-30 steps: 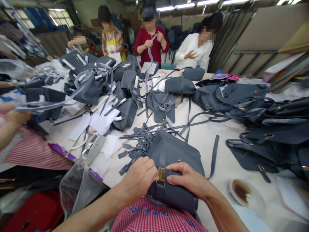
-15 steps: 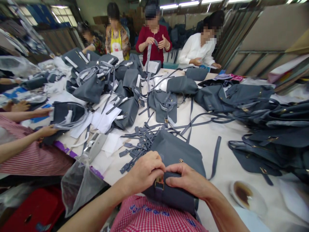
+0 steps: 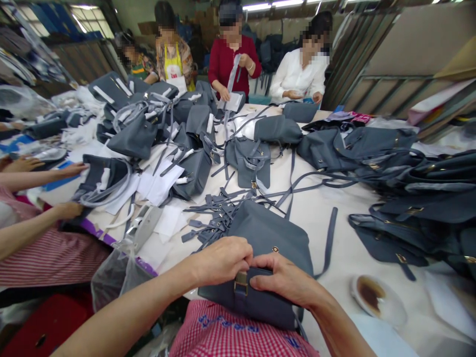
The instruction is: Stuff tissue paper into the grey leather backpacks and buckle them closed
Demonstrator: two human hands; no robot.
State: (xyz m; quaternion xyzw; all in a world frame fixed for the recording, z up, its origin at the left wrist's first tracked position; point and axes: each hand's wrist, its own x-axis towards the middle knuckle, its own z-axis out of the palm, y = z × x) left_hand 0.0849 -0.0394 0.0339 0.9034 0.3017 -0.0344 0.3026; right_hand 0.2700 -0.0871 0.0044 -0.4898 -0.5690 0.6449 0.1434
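A dark blue-grey bag [image 3: 273,233] lies at the table's front edge against my checked apron, its flap folded towards me. My left hand [image 3: 228,258] is closed in a pinch just above the gold buckle [image 3: 241,283] on the flap; what lies between its fingertips is hidden. Thumb and fingers of my right hand [image 3: 280,280] grip the folded edge of the bag just right of the buckle. Both hands nearly touch. A gold stud [image 3: 275,249] shows on the body behind them. Left of the bag is a heap of short straps [image 3: 215,218] with small metal fittings.
More bags pile up on the left [image 3: 134,134] and right [image 3: 424,198]. A white dish [image 3: 390,307] with brown liquid stands at my right. A loose strap [image 3: 329,243] lies near it. A co-worker's hand [image 3: 69,210] handles a bag at left; several people work across the table.
My left wrist and forearm have shifted slightly, its fingers still pinched near the buckle. Across the table, the person in red has lowered one hand to a bag. The view has shifted a little.
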